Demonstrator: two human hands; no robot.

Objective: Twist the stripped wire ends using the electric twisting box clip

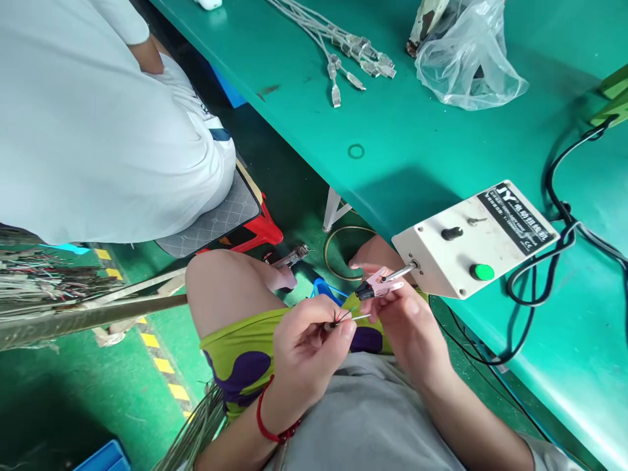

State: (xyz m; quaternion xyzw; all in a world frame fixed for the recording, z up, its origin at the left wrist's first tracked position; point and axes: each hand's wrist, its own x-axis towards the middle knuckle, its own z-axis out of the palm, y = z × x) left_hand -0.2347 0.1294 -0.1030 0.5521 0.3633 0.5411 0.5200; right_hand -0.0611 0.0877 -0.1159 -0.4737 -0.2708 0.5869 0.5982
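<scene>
Pinched between the thumb and fingers of my left hand [311,347] are the ends of a thin cable [362,317], with fine dark and greenish strands sticking out. A pink clip [377,285] with black jaws sits on a metal shaft [401,271] that comes out of the white control box [473,239]. My right hand [409,327] is closed around the clip's lower side, its thumb near the handle; some fingertips are hidden behind the clip. The cable tip lies just below the clip's jaws.
The green table [314,124] carries several USB cables [343,49], a clear plastic bag [471,59] and black power cords [552,242]. A co-worker in white [112,124] sits on a stool [216,226] at left. Bundled wires [44,281] lie beyond my leg.
</scene>
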